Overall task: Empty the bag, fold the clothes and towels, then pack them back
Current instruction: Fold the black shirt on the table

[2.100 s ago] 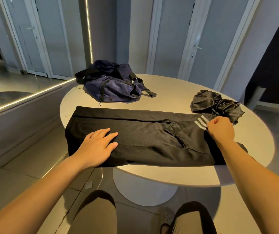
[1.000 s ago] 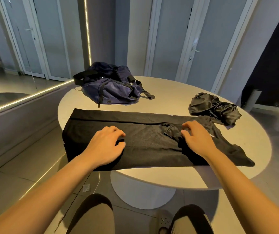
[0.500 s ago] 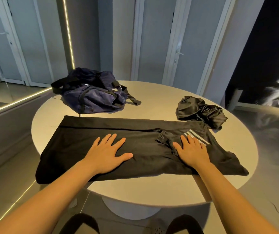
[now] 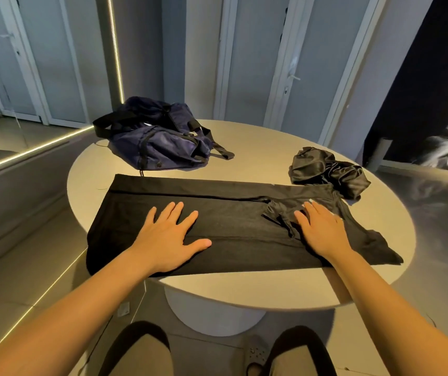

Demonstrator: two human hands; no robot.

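Both hands had flattened since a second earlier: left hand (image 4: 167,237) and right hand (image 4: 323,232), grips wide, pressed black trousers (image 4: 231,223) smooth for folding mid-worktop (image 4: 271,158); bag (image 4: 160,145) at 11 o'clock.

trousers (image 4: 217,229) black, white stripe bits; bag (image 4: 160,147) navy w/ black straps; satin garment (image 4: 328,172) glossy black; surface (image 4: 266,147) beige.

Our left hand (image 4: 167,240) lies palm down with the fingers straight and spread and the thumb extended out to the right. Our right hand (image 4: 323,232) also lies palm down, fingers straight and held closer together, pointing forward and slightly left. The left forearm (image 4: 81,308) and right forearm (image 4: 396,305) are bare and reach forward from the lower corners, converging toward the hands.
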